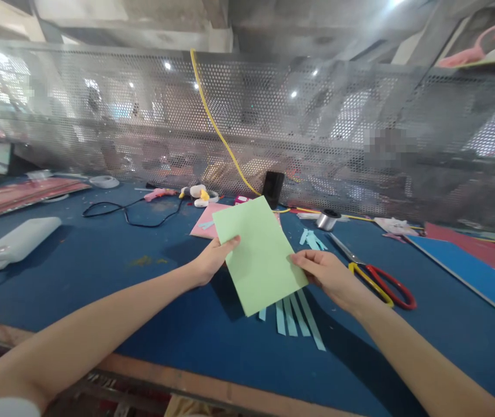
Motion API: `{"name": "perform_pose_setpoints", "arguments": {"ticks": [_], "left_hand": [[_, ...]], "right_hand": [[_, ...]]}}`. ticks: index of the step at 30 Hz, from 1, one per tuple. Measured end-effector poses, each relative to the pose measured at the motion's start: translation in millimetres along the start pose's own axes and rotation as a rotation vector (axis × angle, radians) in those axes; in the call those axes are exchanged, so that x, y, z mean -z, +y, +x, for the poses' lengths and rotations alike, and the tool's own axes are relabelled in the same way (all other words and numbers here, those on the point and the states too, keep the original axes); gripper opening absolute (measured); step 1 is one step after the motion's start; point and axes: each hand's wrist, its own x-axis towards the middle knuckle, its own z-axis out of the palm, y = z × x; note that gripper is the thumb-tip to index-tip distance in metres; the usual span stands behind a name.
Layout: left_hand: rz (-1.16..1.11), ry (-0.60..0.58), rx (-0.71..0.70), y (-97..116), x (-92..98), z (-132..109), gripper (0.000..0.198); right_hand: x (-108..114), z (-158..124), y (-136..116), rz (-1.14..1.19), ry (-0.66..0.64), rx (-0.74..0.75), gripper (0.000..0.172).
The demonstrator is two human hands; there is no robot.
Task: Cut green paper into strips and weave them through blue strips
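Observation:
A light green sheet of paper is held up, tilted, above the blue table. My left hand grips its left edge, thumb on the front face and the other fingers hidden behind. At the right edge, my right hand pinches the sheet between thumb and fingers. Several pale blue paper strips lie on the table below, partly covered by the sheet. Behind it, a pink sheet rests flat with small blue pieces on it. Scissors with one yellow and one red handle lie just beyond my right hand.
A white power bank with a cable lies at left. Toward the back are a pink glue gun, a spool, a black phone-like object and blue scraps. A blue board is at right; perforated metal panels stand behind.

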Motion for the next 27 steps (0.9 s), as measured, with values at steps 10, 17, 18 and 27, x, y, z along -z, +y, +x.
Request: {"name": "perform_pose_setpoints", "arguments": {"ticks": [10,17,18,27], "left_hand": [[0.103,-0.020,0.031,-4,-4.8,-3,0.043],[0.108,0.018,0.048,-6,-1.7,-1,0.044],[0.096,0.029,0.042,-6,-1.1,-1,0.044],[0.010,0.054,-0.081,-5,2.2,5,0.043]], "right_hand": [[12,-4,-13,-0.186,0.063,0.122,0.035],[17,2,-3,0.070,-0.083,0.059,0.036],[18,3,-3,0.102,-0.127,0.050,0.038],[18,-1,-7,0.001,-0.086,-0.088,0.038]]}}
